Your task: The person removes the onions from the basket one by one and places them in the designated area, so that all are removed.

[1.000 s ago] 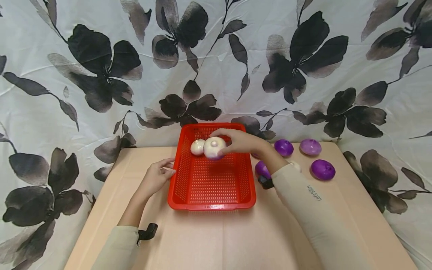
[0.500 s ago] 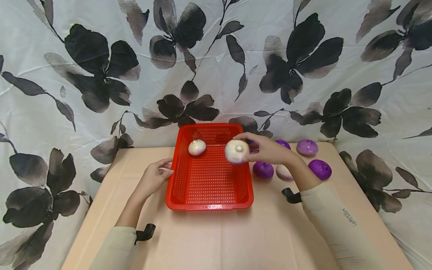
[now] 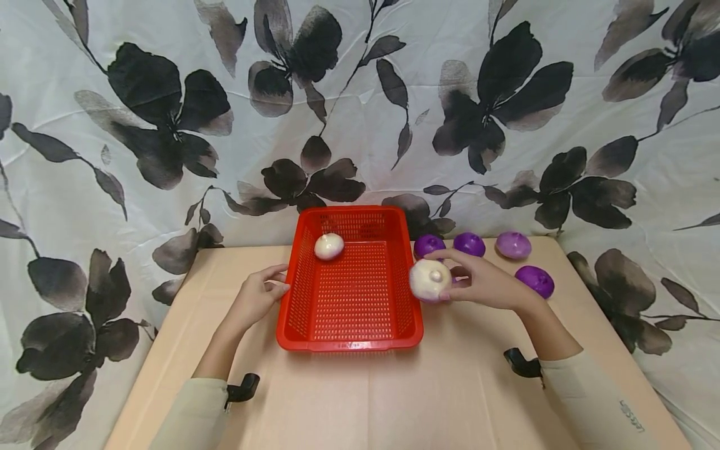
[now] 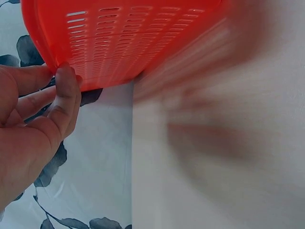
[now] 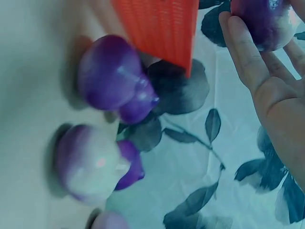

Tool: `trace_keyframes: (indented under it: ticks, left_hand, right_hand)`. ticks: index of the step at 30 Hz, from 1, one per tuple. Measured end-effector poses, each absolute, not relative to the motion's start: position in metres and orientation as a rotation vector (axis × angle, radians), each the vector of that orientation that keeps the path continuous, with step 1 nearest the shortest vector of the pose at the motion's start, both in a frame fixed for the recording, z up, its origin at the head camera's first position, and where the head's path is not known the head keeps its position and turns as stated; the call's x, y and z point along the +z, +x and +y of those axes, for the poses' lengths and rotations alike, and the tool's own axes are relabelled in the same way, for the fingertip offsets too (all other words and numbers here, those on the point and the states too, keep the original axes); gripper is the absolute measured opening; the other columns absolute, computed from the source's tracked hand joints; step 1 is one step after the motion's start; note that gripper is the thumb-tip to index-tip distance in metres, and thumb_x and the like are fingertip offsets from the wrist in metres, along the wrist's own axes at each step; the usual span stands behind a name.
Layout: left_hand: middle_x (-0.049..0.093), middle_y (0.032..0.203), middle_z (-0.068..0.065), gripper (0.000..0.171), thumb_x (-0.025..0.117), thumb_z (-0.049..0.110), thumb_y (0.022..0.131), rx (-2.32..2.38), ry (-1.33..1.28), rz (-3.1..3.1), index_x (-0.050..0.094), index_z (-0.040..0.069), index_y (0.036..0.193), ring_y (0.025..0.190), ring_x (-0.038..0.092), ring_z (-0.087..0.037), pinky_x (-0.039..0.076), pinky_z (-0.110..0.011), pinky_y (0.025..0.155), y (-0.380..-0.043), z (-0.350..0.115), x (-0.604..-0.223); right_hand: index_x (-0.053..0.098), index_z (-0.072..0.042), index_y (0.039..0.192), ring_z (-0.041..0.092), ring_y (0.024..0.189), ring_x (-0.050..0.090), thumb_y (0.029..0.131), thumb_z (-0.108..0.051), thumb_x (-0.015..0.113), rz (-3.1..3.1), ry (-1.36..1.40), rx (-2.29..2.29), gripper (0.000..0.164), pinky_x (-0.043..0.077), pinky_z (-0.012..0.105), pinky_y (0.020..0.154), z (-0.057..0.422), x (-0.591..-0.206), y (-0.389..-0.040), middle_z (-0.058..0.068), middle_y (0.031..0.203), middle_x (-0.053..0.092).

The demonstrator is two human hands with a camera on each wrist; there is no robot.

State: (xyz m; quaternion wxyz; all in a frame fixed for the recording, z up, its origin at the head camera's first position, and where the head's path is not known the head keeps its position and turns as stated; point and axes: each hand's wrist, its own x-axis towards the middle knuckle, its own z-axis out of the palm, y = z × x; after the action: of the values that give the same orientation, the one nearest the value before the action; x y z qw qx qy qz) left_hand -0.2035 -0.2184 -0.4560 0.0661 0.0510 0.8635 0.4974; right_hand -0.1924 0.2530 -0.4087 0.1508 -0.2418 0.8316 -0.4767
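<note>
Out past the right rim of a red plastic basket [image 3: 349, 319], my right hand [image 3: 478, 279] grips a round purple-and-white onion [image 3: 430, 280], its pale side with a nub facing up. The right wrist view shows the fingers around the purple underside of this onion [image 5: 264, 21]. My left hand [image 3: 260, 297] pinches the basket's left edge between thumb and fingers; the left wrist view has the fingertips [image 4: 66, 71] at the slotted red wall. One pale onion [image 3: 329, 246] lies inside the basket, near its back left corner.
Several purple onions stand on the table right of the basket, among them a dark one [image 3: 469, 244], a lighter one [image 3: 513, 245] and one farther right [image 3: 535, 282]. A mostly white onion [image 5: 88, 162] shows in the right wrist view. A floral cloth [image 3: 360, 125] hangs behind.
My right hand has carried the held onion rightward and toward me, from over the basket to outside its right rim. The left hand stays at the basket's left edge.
</note>
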Motion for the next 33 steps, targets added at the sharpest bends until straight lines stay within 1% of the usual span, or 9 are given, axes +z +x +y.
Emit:
trace_keyframes:
  ticks: [3, 8, 10, 12, 16, 19, 23, 26, 33]
  left_hand:
    - [0.064, 0.119, -0.025, 0.052, 0.064, -0.001, 0.098, 1.502, 0.166, 2.605, 0.05, -0.004, 0.148, 0.089, 0.07, -0.022, 0.058, -0.024, 0.067, -0.203, -0.218, -0.457]
    - [0.064, 0.119, -0.025, 0.052, 0.064, -0.001, 0.098, 1.51, 0.175, 2.601, 0.051, -0.003, 0.148, 0.09, 0.07, -0.024, 0.06, -0.028, 0.07, -0.204, -0.218, -0.454]
    - [0.064, 0.12, -0.025, 0.052, 0.064, -0.001, 0.098, 1.509, 0.174, 2.599, 0.051, -0.003, 0.148, 0.09, 0.07, -0.025, 0.061, -0.03, 0.071, -0.205, -0.218, -0.454]
    - [0.064, 0.12, -0.025, 0.051, 0.064, -0.001, 0.098, 1.506, 0.172, 2.602, 0.051, -0.003, 0.148, 0.09, 0.07, -0.025, 0.062, -0.032, 0.072, -0.205, -0.219, -0.453]
    - [0.064, 0.119, -0.025, 0.051, 0.064, -0.001, 0.098, 1.506, 0.167, 2.605, 0.051, -0.003, 0.147, 0.089, 0.07, -0.025, 0.063, -0.035, 0.074, -0.206, -0.218, -0.453]
    - [0.064, 0.119, -0.025, 0.051, 0.064, -0.001, 0.098, 1.505, 0.163, 2.606, 0.052, -0.003, 0.147, 0.089, 0.07, -0.025, 0.063, -0.037, 0.075, -0.206, -0.218, -0.455]
    - [0.064, 0.118, -0.025, 0.051, 0.064, -0.002, 0.098, 1.496, 0.157, 2.607, 0.051, -0.004, 0.147, 0.088, 0.07, -0.023, 0.061, -0.031, 0.072, -0.205, -0.218, -0.456]
    - [0.064, 0.118, -0.025, 0.05, 0.063, -0.002, 0.098, 1.501, 0.162, 2.606, 0.051, -0.005, 0.147, 0.088, 0.069, -0.023, 0.059, -0.025, 0.069, -0.204, -0.218, -0.457]
    - [0.064, 0.118, -0.026, 0.05, 0.063, -0.003, 0.098, 1.508, 0.163, 2.605, 0.051, -0.005, 0.147, 0.087, 0.069, -0.023, 0.059, -0.027, 0.069, -0.204, -0.219, -0.458]
  right_hand:
    - [0.053, -0.024, 0.146, 0.035, 0.123, 0.061, 0.086, -0.021, 0.085, 2.372, -0.713, -1.391, 0.068, 0.059, 0.034, 0.096, 0.263, -0.417, -0.184, 0.006, 0.141, 0.056]
    - [0.052, -0.025, 0.146, 0.016, 0.129, 0.057, 0.087, -0.022, 0.084, 2.388, -0.711, -1.392, 0.067, 0.057, 0.029, 0.099, 0.278, -0.437, -0.171, 0.002, 0.145, 0.055]
    - [0.052, -0.025, 0.146, 0.013, 0.129, 0.055, 0.088, -0.024, 0.083, 2.422, -0.696, -1.363, 0.066, 0.055, 0.027, 0.099, 0.284, -0.448, -0.166, 0.001, 0.145, 0.055]
    - [0.053, -0.024, 0.146, 0.02, 0.131, 0.056, 0.089, -0.025, 0.082, 2.436, -0.676, -1.346, 0.064, 0.055, 0.026, 0.098, 0.288, -0.459, -0.162, 0.003, 0.145, 0.054]
    - [0.053, -0.018, 0.145, 0.039, 0.125, 0.06, 0.09, -0.025, 0.081, 2.444, -0.68, -1.327, 0.062, 0.055, 0.03, 0.098, 0.292, -0.48, -0.157, 0.009, 0.143, 0.055]
    - [0.054, -0.016, 0.145, 0.039, 0.121, 0.062, 0.09, -0.026, 0.081, 2.428, -0.674, -1.314, 0.063, 0.055, 0.03, 0.099, 0.292, -0.492, -0.154, 0.011, 0.142, 0.056]
    - [0.054, -0.013, 0.146, 0.037, 0.118, 0.064, 0.091, -0.026, 0.081, 2.394, -0.684, -1.299, 0.063, 0.055, 0.027, 0.099, 0.294, -0.506, -0.153, 0.012, 0.141, 0.059]
    - [0.054, -0.013, 0.147, 0.036, 0.119, 0.062, 0.091, -0.026, 0.081, 2.395, -0.692, -1.289, 0.063, 0.055, 0.026, 0.099, 0.295, -0.512, -0.154, 0.011, 0.141, 0.06]
    - [0.052, -0.012, 0.148, 0.037, 0.123, 0.06, 0.092, -0.029, 0.08, 2.411, -0.688, -1.262, 0.065, 0.055, 0.03, 0.099, 0.295, -0.515, -0.155, 0.011, 0.144, 0.058]
